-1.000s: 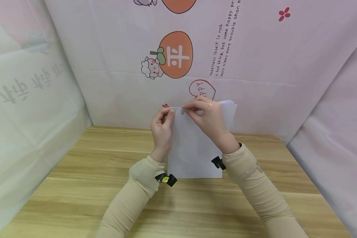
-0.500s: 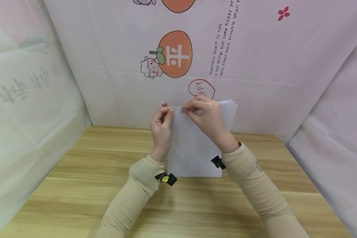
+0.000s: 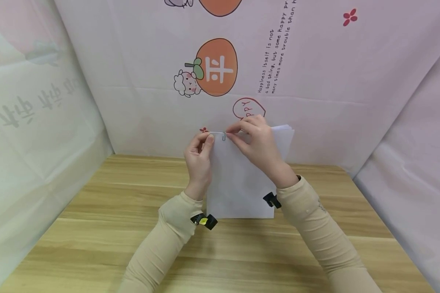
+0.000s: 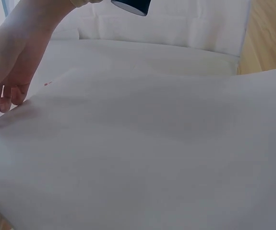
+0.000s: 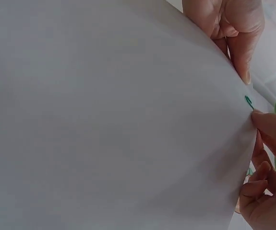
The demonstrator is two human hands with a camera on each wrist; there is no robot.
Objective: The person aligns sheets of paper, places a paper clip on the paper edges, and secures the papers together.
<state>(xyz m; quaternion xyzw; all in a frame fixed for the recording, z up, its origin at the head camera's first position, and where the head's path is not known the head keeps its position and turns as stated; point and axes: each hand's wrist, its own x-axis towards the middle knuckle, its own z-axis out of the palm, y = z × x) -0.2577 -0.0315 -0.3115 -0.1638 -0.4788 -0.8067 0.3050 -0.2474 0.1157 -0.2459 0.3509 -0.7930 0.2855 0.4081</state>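
Note:
Several white sheets of paper stand upright over the table in the head view, their top edge between both hands. At the top left corner, my left hand pinches the paper between thumb and fingers. A small paper clip sits on the top edge a little to the right of that hand. It looks green in the right wrist view. My right hand has thumb and index finger pinched at the clip, the thumb tip covering its end. In the left wrist view the sheet hides most of the left hand.
A wood-grain table lies under the hands. Behind it hangs a printed white cloth with an orange fruit drawing. Pale cloth walls close off both sides. A black camera mount is strapped to each wrist.
My right hand has shifted slightly right, and more of the paper clip shows beside its fingertips. The left hand keeps its pinch on the corner, and the paper has barely moved.

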